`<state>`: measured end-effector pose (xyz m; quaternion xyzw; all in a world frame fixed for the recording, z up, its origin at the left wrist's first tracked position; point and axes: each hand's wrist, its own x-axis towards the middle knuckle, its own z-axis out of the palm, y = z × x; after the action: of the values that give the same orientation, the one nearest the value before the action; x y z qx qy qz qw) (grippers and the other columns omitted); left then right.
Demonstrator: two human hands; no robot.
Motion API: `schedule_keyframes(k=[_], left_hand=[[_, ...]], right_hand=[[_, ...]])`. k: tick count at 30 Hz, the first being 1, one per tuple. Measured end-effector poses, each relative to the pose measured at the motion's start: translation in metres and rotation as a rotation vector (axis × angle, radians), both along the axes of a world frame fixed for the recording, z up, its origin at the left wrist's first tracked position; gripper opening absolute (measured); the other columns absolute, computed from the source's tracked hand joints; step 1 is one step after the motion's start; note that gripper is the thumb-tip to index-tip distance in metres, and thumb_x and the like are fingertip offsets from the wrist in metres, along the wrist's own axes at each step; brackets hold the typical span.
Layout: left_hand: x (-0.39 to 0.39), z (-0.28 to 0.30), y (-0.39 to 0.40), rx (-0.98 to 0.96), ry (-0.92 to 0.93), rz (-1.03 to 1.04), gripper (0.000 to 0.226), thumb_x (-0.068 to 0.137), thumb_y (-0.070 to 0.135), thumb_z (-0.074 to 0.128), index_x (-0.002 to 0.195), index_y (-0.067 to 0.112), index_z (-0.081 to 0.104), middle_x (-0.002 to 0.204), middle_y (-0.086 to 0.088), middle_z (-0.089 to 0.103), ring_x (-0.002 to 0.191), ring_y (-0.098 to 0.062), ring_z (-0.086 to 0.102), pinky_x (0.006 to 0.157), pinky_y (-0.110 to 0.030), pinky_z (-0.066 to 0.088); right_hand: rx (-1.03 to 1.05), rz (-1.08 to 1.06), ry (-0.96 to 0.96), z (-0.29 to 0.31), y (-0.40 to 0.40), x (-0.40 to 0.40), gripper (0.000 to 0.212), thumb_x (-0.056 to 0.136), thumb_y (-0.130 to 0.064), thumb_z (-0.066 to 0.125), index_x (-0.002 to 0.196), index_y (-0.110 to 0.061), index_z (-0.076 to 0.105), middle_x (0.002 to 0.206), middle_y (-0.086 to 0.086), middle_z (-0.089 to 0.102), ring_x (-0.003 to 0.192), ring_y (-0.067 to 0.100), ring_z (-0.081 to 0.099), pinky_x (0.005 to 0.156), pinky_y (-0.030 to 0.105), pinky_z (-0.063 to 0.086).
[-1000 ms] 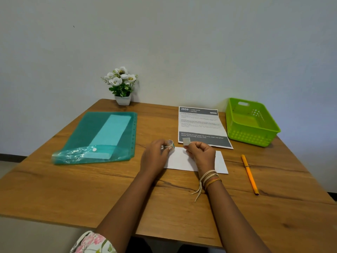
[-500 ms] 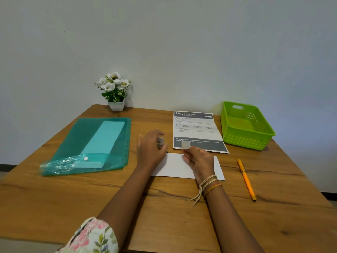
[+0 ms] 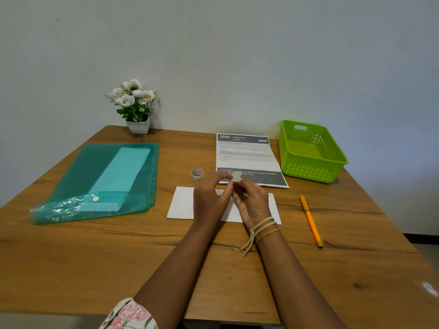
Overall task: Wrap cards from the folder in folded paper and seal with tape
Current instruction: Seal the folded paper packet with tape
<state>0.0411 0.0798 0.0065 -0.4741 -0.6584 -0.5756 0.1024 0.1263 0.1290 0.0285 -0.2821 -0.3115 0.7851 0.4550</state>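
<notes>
Nearest, both hands meet above the folded paper on the desk: the right hand and left hand each pinch a torn tape piece. Sealing looks unfinished. Beyond lie the tape roll and green folder.

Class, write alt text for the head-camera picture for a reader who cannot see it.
Both hands, left hand and right hand, pinch a small tape piece above a folded white paper on a wooden table. A tape roll stands behind the paper.
</notes>
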Motion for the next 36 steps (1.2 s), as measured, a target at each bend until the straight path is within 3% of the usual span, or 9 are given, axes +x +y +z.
schedule_keyframes(k=[2,5,10,16,21,26,29,33,36], left_hand=[[0.000,0.001,-0.002,0.015,-0.034,-0.013,0.018,0.082,0.014,0.074,0.100,0.014,0.073,0.098,0.003,0.073,0.092,-0.002,0.062,0.081,-0.004,0.043],[0.000,0.002,-0.002,0.042,-0.232,-0.100,0.016,0.082,0.010,0.073,0.097,0.016,0.075,0.090,0.006,0.073,0.086,-0.002,0.067,0.077,-0.014,0.053],[-0.006,0.005,0.002,0.012,-0.564,-0.263,0.016,0.082,0.005,0.072,0.098,0.010,0.075,0.088,0.000,0.075,0.084,-0.011,0.072,0.074,-0.028,0.059],[-0.005,0.003,0.008,-0.043,-0.601,-0.361,0.019,0.083,0.009,0.073,0.101,0.014,0.074,0.085,0.000,0.075,0.077,-0.012,0.072,0.068,-0.025,0.056],[0.001,-0.004,0.011,-0.222,-0.343,-0.325,0.038,0.084,0.016,0.073,0.122,0.017,0.066,0.108,0.005,0.070,0.094,-0.003,0.064,0.077,-0.020,0.055],[0.004,-0.007,0.008,-0.410,0.153,-0.340,0.032,0.089,0.031,0.064,0.120,0.029,0.067,0.130,0.010,0.061,0.119,-0.012,0.054,0.098,-0.039,0.045],[0.008,-0.007,0.009,-0.564,0.372,-0.399,0.035,0.094,0.034,0.055,0.129,0.033,0.059,0.143,0.013,0.049,0.132,-0.010,0.043,0.107,-0.041,0.035],[0.009,-0.008,0.008,-0.705,0.392,-0.471,0.037,0.100,0.033,0.045,0.136,0.034,0.052,0.149,0.014,0.040,0.141,-0.008,0.028,0.116,-0.044,0.014],[0.009,-0.006,0.008,-0.726,0.368,-0.474,0.036,0.100,0.034,0.044,0.136,0.033,0.052,0.147,0.015,0.043,0.141,-0.007,0.028,0.116,-0.042,0.012]], right_hand=[[0.013,0.009,0.003,-0.001,0.000,0.000,0.012,0.088,0.001,0.058,0.084,-0.001,0.068,0.072,0.008,0.070,0.071,0.015,0.067,0.071,0.028,0.056],[0.102,-0.029,0.000,-0.002,0.002,0.001,0.007,0.089,-0.002,0.060,0.085,-0.003,0.066,0.076,0.009,0.069,0.075,0.016,0.068,0.078,0.032,0.057],[0.336,-0.184,-0.263,-0.004,0.007,0.004,0.012,0.086,0.003,0.064,0.086,-0.008,0.069,0.080,0.006,0.069,0.073,0.009,0.067,0.067,0.021,0.056],[0.345,-0.235,-0.359,-0.006,0.011,0.011,0.007,0.083,0.001,0.068,0.085,-0.005,0.071,0.073,0.006,0.069,0.061,0.006,0.065,0.059,0.020,0.056],[0.245,-0.238,-0.527,-0.004,0.027,0.032,0.004,0.082,-0.002,0.071,0.080,-0.006,0.071,0.068,0.008,0.068,0.055,0.011,0.063,0.054,0.019,0.056],[0.210,-0.241,-0.883,0.002,0.056,0.057,0.009,0.076,0.001,0.072,0.068,0.000,0.069,0.058,0.014,0.062,0.041,0.016,0.056,0.043,0.023,0.053],[0.131,-0.151,-1.020,0.001,0.066,0.061,0.012,0.076,0.001,0.071,0.065,0.000,0.066,0.059,0.015,0.064,0.046,0.019,0.059,0.052,0.027,0.056],[0.119,-0.157,-1.080,-0.006,0.073,0.058,0.010,0.076,-0.003,0.072,0.068,0.001,0.068,0.059,0.014,0.067,0.049,0.019,0.063,0.063,0.034,0.061],[0.128,-0.170,-1.094,-0.009,0.074,0.056,0.012,0.074,-0.005,0.073,0.064,0.000,0.067,0.057,0.013,0.068,0.051,0.020,0.066,0.069,0.040,0.061]])
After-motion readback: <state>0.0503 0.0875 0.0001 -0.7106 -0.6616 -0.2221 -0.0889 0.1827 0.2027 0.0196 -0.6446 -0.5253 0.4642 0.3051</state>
